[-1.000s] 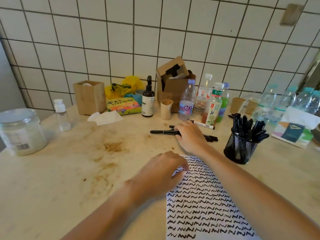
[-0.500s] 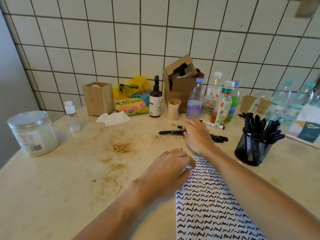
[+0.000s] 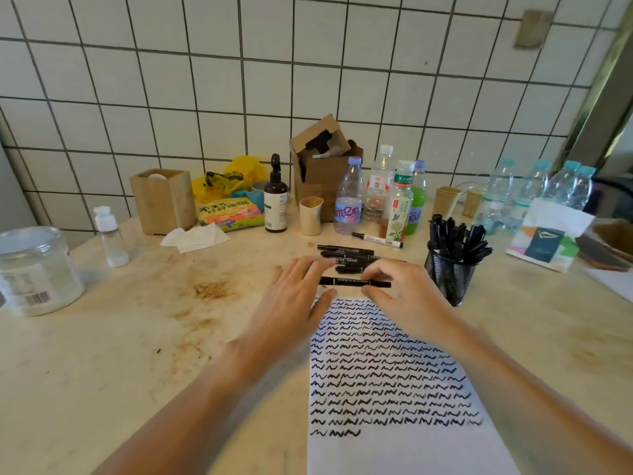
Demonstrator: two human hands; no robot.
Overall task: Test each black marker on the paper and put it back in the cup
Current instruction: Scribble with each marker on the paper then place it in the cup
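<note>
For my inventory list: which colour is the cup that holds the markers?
Black: the wire-mesh cup, best seen in the head view, right of the right hand.

— How many bottles are counted?
— Four clustered drink bottles (image 3: 376, 197), one pump bottle (image 3: 275, 197).
— And cups?
— One mesh cup (image 3: 448, 275) and three paper cups (image 3: 447, 200) are counted; one scribbled paper (image 3: 394, 389).
</note>
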